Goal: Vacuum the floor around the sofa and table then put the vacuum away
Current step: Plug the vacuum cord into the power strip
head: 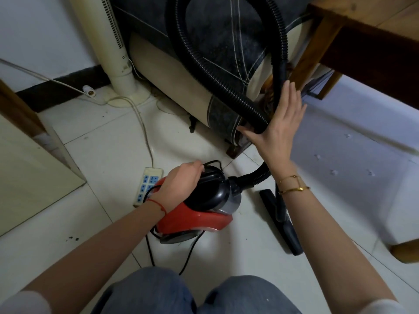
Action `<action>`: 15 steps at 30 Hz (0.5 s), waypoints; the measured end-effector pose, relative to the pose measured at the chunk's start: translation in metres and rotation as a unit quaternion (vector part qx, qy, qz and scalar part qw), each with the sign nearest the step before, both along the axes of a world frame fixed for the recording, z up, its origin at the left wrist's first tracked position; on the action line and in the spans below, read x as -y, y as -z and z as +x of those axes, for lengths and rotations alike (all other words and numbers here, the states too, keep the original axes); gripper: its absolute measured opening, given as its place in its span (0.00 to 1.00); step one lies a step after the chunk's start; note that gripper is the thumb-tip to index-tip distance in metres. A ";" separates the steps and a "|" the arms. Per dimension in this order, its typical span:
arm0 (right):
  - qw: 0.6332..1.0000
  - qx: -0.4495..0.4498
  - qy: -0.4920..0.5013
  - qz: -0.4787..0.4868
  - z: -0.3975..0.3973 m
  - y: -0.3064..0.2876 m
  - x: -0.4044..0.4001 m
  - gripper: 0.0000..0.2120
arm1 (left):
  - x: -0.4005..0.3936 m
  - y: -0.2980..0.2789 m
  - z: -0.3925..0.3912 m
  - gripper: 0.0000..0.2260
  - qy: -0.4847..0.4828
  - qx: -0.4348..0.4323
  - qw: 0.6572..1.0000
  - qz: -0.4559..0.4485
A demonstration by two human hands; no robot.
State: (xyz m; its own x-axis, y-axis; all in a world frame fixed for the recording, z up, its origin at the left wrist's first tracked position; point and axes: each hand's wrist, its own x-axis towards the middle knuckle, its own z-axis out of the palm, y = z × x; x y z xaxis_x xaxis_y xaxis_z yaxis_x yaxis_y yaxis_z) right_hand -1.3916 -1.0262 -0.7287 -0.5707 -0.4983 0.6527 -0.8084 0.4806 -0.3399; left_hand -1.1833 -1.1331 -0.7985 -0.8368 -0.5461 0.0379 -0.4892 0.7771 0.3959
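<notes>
A red and black canister vacuum [204,214] sits on the white tiled floor in front of my knees. My left hand [181,184] grips the black top of its body. Its black ribbed hose [204,64] loops up over the sofa arm [172,71] and comes back down. My right hand [281,118] lies flat with straight fingers against the hose and the black wand beside the sofa corner. The black floor nozzle [281,220] lies on the tiles to the right of the vacuum. The vacuum's black cord [149,248] trails toward me.
A white power strip [147,184] lies left of the vacuum, with a white cable running to the wall. A cream tower fan [111,46] stands by the sofa. A wooden table [362,37] is at the upper right, a pale cabinet [34,159] at the left.
</notes>
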 end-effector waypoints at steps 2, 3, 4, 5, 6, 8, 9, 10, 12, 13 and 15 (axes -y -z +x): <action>0.998 -0.061 -0.022 0.014 0.010 -0.007 0.001 0.55 | 0.003 -0.003 0.005 0.08 -0.022 -0.002 1.000 -0.019; 0.995 -0.091 -0.038 0.009 0.016 -0.010 0.004 0.51 | 0.005 -0.005 0.009 0.08 -0.031 -0.004 0.999 -0.037; 0.991 -0.119 -0.057 -0.003 0.023 -0.013 0.007 0.46 | 0.007 -0.007 0.014 0.09 -0.035 -0.008 0.998 -0.055; 0.986 -0.147 -0.081 -0.019 0.030 -0.015 0.011 0.40 | 0.008 -0.010 0.019 0.09 -0.032 -0.018 0.997 -0.071; 0.978 -0.174 -0.110 -0.040 0.039 -0.016 0.016 0.33 | 0.010 -0.012 0.024 0.10 -0.029 -0.030 0.996 -0.084; 0.956 -0.228 -0.167 -0.079 0.057 -0.016 0.024 0.20 | 0.015 -0.014 0.036 0.11 -0.036 -0.048 0.994 -0.092; 0.946 -0.249 -0.186 -0.092 0.068 -0.015 0.028 0.15 | 0.018 -0.014 0.041 0.11 -0.048 -0.052 0.993 -0.091; 0.938 -0.264 -0.200 -0.102 0.080 -0.015 0.032 0.12 | 0.020 -0.015 0.046 0.10 -0.060 -0.051 0.993 -0.089; 0.930 -0.274 -0.228 -0.090 0.101 -0.011 0.041 0.07 | 0.023 -0.016 0.057 0.10 -0.075 -0.054 0.992 -0.087; 0.930 -0.267 -0.244 -0.063 0.109 -0.008 0.046 0.07 | 0.025 -0.017 0.062 0.10 -0.077 -0.059 0.991 -0.089; 0.941 -0.210 -0.265 0.031 0.121 -0.001 0.058 0.12 | 0.029 -0.016 0.071 0.11 -0.084 -0.064 0.990 -0.092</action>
